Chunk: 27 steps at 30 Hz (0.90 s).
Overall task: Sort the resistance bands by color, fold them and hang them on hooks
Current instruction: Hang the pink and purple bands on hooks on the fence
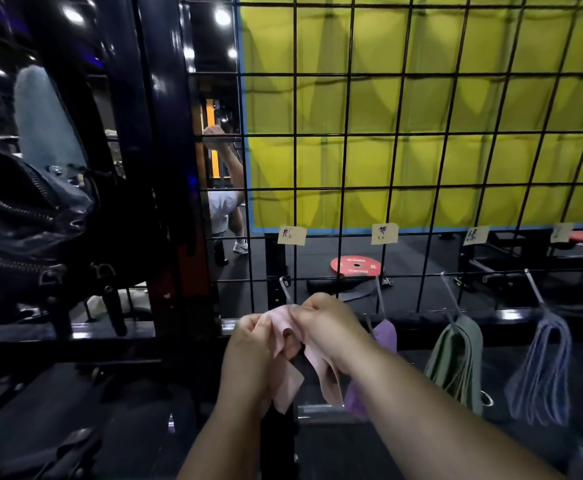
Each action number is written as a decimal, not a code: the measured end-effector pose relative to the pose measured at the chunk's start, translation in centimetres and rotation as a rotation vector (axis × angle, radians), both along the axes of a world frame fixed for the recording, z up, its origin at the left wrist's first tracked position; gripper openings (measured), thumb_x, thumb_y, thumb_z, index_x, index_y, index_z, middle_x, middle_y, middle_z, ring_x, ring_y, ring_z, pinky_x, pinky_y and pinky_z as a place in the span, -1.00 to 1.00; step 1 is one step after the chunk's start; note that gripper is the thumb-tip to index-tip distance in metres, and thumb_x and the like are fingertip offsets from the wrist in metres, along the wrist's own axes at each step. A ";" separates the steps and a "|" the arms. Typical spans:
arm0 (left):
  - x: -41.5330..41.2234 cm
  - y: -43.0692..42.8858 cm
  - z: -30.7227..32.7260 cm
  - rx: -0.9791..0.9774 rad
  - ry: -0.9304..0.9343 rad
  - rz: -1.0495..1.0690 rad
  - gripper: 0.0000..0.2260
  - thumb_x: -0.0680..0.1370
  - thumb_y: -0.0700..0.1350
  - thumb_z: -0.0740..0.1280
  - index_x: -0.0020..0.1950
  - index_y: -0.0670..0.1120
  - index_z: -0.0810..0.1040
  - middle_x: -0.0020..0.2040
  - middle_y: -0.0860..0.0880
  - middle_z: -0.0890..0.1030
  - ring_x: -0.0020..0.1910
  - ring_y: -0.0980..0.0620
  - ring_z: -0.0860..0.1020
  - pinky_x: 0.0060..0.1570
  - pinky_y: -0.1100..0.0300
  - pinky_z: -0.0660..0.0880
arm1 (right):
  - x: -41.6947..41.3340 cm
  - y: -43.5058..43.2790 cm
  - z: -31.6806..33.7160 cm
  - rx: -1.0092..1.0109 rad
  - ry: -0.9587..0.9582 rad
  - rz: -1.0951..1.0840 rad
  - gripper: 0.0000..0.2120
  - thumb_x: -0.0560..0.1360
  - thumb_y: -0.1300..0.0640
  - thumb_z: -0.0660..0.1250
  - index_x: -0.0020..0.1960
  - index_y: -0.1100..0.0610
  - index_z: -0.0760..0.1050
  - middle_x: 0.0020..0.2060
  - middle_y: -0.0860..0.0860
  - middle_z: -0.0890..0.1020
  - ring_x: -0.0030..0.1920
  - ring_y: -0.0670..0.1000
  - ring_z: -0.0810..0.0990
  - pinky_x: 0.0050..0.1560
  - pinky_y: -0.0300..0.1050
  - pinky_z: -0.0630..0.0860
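1. A black wire grid (348,161) fills most of the view and serves as the landmark.
2. A yellow sheet (428,109) hangs behind the grid's upper part.
3. A black zipped bag (23,216) sits to the left of the grid.
4. A bundle of grey-blue bands (542,368) hangs folded from the rightmost hook (534,289) on the grid's lower edge.
5. A bundle of green bands (456,358) hangs from the next hook (451,292), just left of the grey-blue ones.
6. The left hand (248,341) and right hand (328,323) meet in front of the grid's lower left corner. Both have their fingers curled and pinch the same band.
7. The pink band (288,386) is held between the two hands just below the leftmost hook (285,289), with its loose ends drooping under the fingers. Whether it touches that hook cannot be told.
8. A purple band (387,336) hangs from the second hook (380,296), partly hidden by the right forearm.
9. A red weight plate (355,265) lies on the floor behind the grid.
10. Four small paper labels (292,235) are fixed to the grid, one above each hook; their writing is too small to read.
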<state>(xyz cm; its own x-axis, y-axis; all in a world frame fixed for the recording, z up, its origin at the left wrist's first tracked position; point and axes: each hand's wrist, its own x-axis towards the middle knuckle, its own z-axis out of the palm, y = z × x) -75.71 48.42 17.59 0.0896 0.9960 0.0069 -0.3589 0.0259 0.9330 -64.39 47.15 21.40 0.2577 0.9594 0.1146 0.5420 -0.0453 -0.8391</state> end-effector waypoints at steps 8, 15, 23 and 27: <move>0.8 0.2 0.0 -0.124 -0.100 -0.018 -0.76 0.65 -0.17 0.17 0.21 -0.29 0.47 0.01 -0.30 0.65 -0.07 -0.17 0.65 -0.22 0.09 0.58 | 0.5 0.4 -0.2 -0.023 0.170 0.012 -0.71 0.56 0.01 0.30 -0.27 0.14 0.49 -0.34 0.05 0.57 -0.31 0.02 0.50 -0.22 -0.12 0.38; 1.3 -0.7 0.5 -0.033 -0.051 0.033 -0.88 0.57 -0.22 0.35 0.05 -0.16 0.43 -0.26 -0.13 0.56 -0.46 0.08 0.49 -0.51 0.25 0.43 | 1.0 0.1 -0.4 -0.089 0.683 0.104 -0.72 0.53 0.22 0.30 -0.35 0.16 0.56 -0.44 0.11 0.59 -0.45 0.06 0.52 -0.38 -0.14 0.45; 1.6 -1.8 -0.3 -0.006 0.034 -0.080 -0.83 0.60 -0.29 0.18 0.14 -0.16 0.48 -0.46 0.01 0.49 -0.55 0.13 0.36 -0.56 0.25 0.30 | 1.3 0.2 -1.5 -0.139 0.825 0.120 -0.86 0.42 0.11 0.37 -0.21 0.18 0.60 -0.31 0.19 0.62 -0.36 0.15 0.54 -0.28 -0.02 0.47; 1.3 -2.3 -1.0 0.083 0.112 -0.057 -0.71 0.54 -0.26 0.25 0.19 0.04 0.50 -0.18 -0.08 0.67 -0.28 0.01 0.63 -0.28 0.15 0.55 | 1.4 0.0 -2.4 -0.081 0.789 0.101 -0.85 0.39 0.13 0.39 -0.13 0.21 0.63 -0.18 0.21 0.68 -0.19 0.19 0.64 -0.12 0.05 0.52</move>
<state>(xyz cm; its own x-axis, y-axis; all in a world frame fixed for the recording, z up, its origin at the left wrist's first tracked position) -74.37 46.14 16.61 0.1513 0.9856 0.0760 -0.2526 -0.0358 0.9669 -62.94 47.19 19.03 0.1456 0.9799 -0.1361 -0.2058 -0.1046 -0.9730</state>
